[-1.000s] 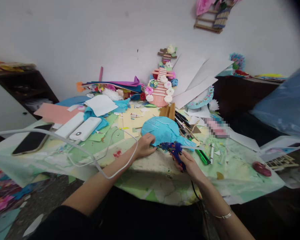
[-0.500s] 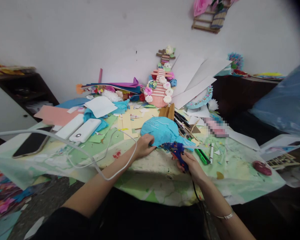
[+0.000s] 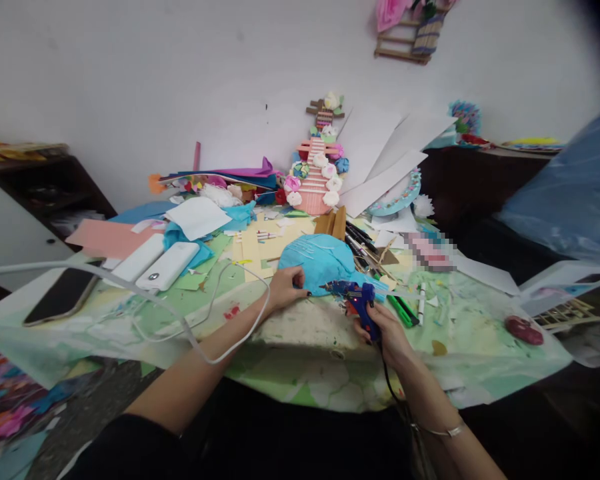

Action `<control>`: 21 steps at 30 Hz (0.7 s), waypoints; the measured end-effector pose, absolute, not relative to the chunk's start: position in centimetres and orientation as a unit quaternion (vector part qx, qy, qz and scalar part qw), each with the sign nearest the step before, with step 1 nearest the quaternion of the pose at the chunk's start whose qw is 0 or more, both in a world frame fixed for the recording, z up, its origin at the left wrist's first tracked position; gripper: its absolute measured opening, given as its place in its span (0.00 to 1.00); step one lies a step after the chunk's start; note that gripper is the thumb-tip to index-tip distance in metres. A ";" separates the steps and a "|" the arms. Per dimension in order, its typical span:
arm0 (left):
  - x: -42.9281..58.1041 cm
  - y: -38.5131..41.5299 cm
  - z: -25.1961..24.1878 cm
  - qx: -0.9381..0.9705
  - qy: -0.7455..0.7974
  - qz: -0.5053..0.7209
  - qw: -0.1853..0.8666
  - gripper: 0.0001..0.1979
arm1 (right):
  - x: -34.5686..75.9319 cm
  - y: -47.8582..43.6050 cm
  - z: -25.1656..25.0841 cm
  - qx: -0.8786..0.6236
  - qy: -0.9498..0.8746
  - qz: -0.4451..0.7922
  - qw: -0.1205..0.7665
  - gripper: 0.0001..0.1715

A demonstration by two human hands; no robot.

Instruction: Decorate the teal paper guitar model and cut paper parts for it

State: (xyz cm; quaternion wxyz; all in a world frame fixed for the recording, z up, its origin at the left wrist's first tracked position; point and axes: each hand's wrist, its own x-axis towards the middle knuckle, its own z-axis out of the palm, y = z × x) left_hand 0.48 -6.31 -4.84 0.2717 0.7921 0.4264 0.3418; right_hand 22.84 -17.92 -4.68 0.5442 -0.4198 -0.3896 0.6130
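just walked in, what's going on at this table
A person's right hand grips a blue glue gun, pointed toward the left hand, which is at the near edge of a blue rounded piece. Whether glue is flowing is too small to tell. Pens lie just right of the piece.

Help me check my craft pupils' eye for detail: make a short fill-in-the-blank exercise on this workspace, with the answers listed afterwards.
1. The right hand holds a glue gun whose nozzle points to the ____.
2. The left hand is at the edge of a crinkled piece coloured light ____.
3. The cord hanging from the glue gun is ____.
4. A phone lies at the ____ end of the table.

Missing words: left; blue; black; left.
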 end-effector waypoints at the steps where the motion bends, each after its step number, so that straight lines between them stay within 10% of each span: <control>1: 0.6 -6.3 -4.9 0.786 0.438 0.340 0.273 0.10 | 22.8 -18.0 -4.6 -0.419 -0.386 0.611 0.549 0.18; 21: 2.5 -3.3 -3.3 0.797 0.532 0.200 0.205 0.08 | 23.3 -18.4 -4.8 -0.390 -0.392 0.607 0.571 0.18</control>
